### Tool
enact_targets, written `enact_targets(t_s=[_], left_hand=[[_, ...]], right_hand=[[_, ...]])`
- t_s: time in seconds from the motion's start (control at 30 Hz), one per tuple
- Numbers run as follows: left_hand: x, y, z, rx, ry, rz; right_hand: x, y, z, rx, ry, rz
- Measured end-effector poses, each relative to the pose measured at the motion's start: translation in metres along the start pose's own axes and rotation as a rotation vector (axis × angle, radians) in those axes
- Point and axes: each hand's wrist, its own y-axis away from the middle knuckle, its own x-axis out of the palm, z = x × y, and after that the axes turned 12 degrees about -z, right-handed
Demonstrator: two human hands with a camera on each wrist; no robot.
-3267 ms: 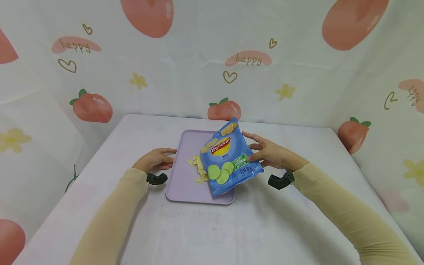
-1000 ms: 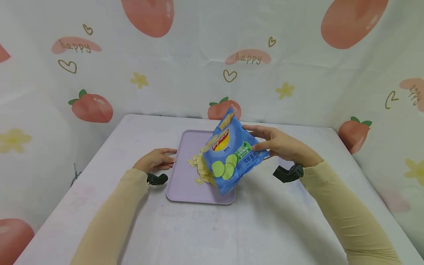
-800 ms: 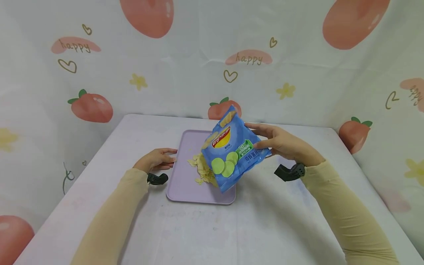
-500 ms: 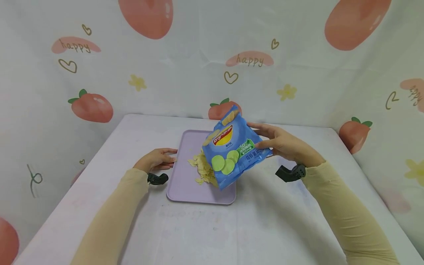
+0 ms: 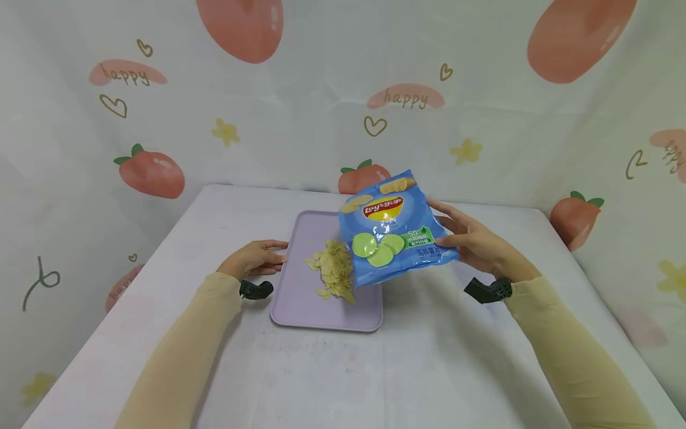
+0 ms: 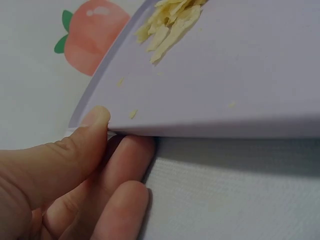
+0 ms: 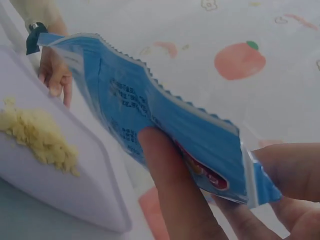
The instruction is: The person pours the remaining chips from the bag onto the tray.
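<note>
My right hand [image 5: 477, 241] holds a blue Lay's potato chip bag [image 5: 393, 229] by its right side, thumb on the front. The tilted bag hangs above the right part of a pale purple tray [image 5: 297, 304], its lower left corner close to a heap of potato chips [image 5: 334, 268]. In the right wrist view, fingers [image 7: 172, 185] lie along the bag's back. At the tray's left edge, my left hand [image 5: 254, 259] pinches the rim. The left wrist view has the thumb [image 6: 97, 120] on top of the rim and fingers underneath.
The tray lies on a white-covered table [image 5: 321, 381]. A printed cloth backdrop [image 5: 300, 119] stands behind and at the sides. Small chip crumbs [image 6: 133, 114] are scattered on the tray near my left hand.
Over the earlier frames the chip heap grew. Since half a second ago my right hand moved right, turning the bag more level and uncovering more chips. The left hand stayed at the tray rim.
</note>
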Motion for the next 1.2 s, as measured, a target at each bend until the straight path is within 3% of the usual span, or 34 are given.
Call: enact_targets(t_s=[0.3,0.67,1.0,1.2], left_hand=[[0.002,0.002,0.002,0.005,-0.003,0.0],[0.003,0.003,0.004,0.021,-0.026,-0.017],[0.002,0.004,0.005,0.031,-0.037,-0.014],[0.003,0.006,0.003,0.029,-0.023,-0.007]], right_hand=[[-0.023,0.017,-0.024,0.03,-0.051,-0.064],[-0.055,0.036,-0.072,0.096,-0.106,-0.119],[-0.061,0.042,-0.101,0.161,-0.123,-0.077],[-0.059,0.042,-0.108,0.177,-0.053,-0.092]])
